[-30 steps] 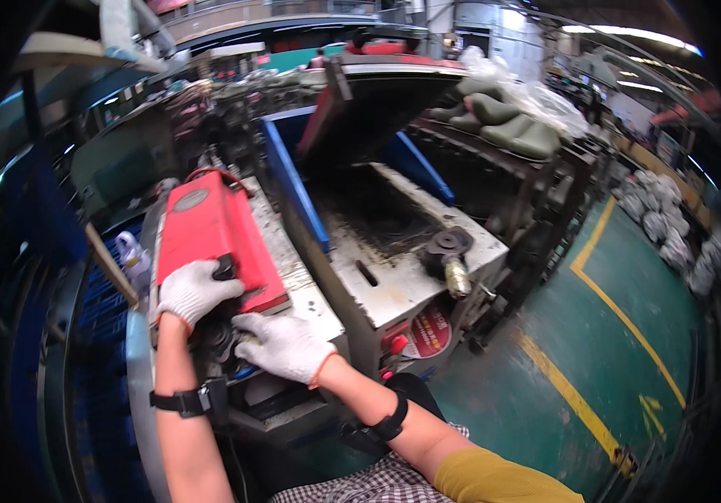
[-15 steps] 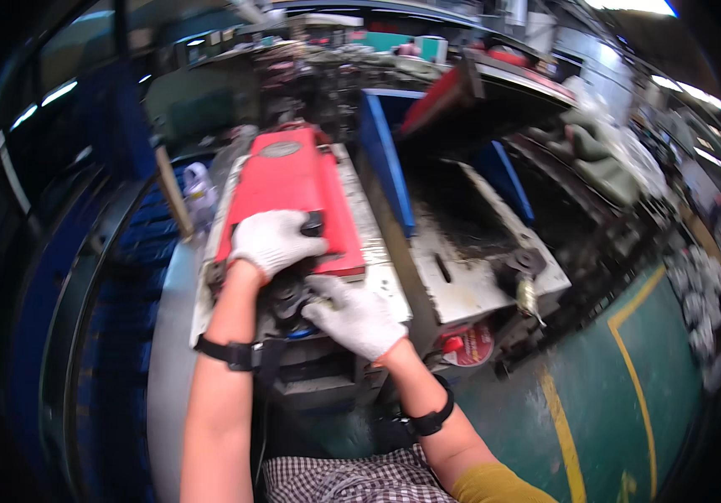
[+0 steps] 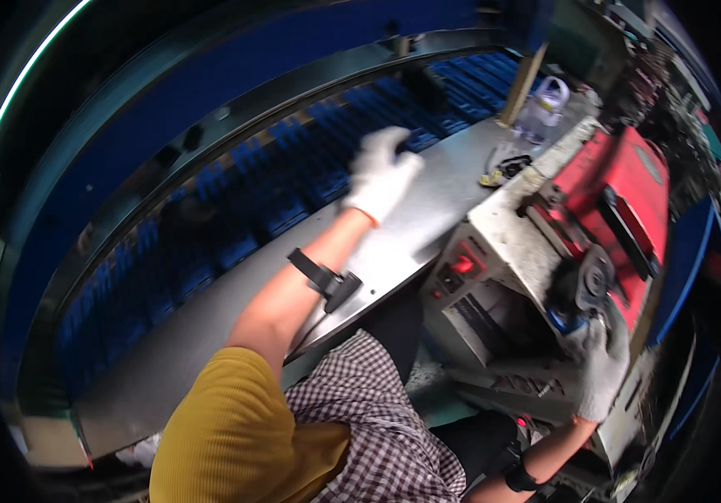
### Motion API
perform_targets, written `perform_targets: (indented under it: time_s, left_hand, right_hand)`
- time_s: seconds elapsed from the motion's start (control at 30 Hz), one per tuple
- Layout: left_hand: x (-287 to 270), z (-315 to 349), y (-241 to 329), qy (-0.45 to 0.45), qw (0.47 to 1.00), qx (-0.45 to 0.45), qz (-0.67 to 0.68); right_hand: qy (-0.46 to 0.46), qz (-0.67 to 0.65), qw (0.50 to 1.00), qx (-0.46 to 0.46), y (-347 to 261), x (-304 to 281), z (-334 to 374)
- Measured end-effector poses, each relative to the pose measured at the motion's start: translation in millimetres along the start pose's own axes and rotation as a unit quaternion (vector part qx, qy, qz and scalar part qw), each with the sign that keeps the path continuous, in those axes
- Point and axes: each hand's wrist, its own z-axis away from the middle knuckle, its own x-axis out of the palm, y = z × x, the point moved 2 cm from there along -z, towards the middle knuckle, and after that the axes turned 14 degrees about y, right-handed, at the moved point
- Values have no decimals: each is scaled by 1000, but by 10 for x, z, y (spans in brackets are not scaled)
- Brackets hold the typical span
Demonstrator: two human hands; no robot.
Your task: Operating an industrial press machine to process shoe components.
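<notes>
My left hand (image 3: 381, 176), in a white knit glove, is raised over a bare metal tabletop (image 3: 415, 222) beside a blue slatted bed (image 3: 268, 180). Its thumb stands apart from the fingers and nothing shows in it, though motion blurs it a little. On the right is a red-covered machine (image 3: 620, 193) with a black handle (image 3: 628, 230) on its cover. My right hand (image 3: 602, 373), also gloved, is at the machine's near end, just below a round dark metal part (image 3: 595, 275). Its fingers are drawn together at that part's lower edge; whatever they grip is hidden.
A clear plastic bottle (image 3: 540, 113) with a pale purple handle stands at the tabletop's far end, near a wooden post (image 3: 522, 84). Small dark and yellow items (image 3: 507, 163) lie nearby. A red switch (image 3: 462, 265) sits on the machine's front. Blue panels (image 3: 685, 268) rise at the right.
My view has swung left. My left hand has come off the red machine's handle and is now over the metal tabletop. My right hand has stayed by the machine's near end.
</notes>
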Motion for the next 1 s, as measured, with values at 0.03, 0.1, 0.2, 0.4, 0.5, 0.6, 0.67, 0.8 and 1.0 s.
perform_targets:
  time_s: [0.03, 0.1, 0.2, 0.4, 0.5, 0.6, 0.67, 0.8, 1.0]
  left_hand:
    - [-225, -124, -355, 40, 994, -50, -88]
    - [-996, -301, -1074, 163, 919, -88, -349]
    - [-2097, -406, -1678, 224, 801, -211, -513]
    - [-2929, -115, -2633, 352, 680, -607, -213]
    - [-2865, -119, -2620, 343, 670, -624, -211]
    - [-3032, -60, -2768, 414, 693, -554, -201]
    - [-2788, 126, -2622, 357, 808, -469, 6]
    - [-2623, 467, -2282, 119, 690, -571, 428]
    - [-1943, 349, -55, -129, 631, -488, 589]
  right_hand:
    - [11, 18, 1000, -7, 14, -50, 11]
    - [6, 35, 999, -29, 97, -60, -13]
    - [7, 52, 998, -29, 193, -81, -29]
    - [-5, 88, 996, -16, 198, -129, -50]
    - [-6, 91, 996, -9, 144, -97, -22]
    - [0, 64, 998, -7, 171, -86, -36]
    - [39, 76, 996, -6, 206, -150, 1]
    - [27, 11, 1000, 8, 194, -141, 47]
    - [184, 68, 937, -288, -440, -167, 185]
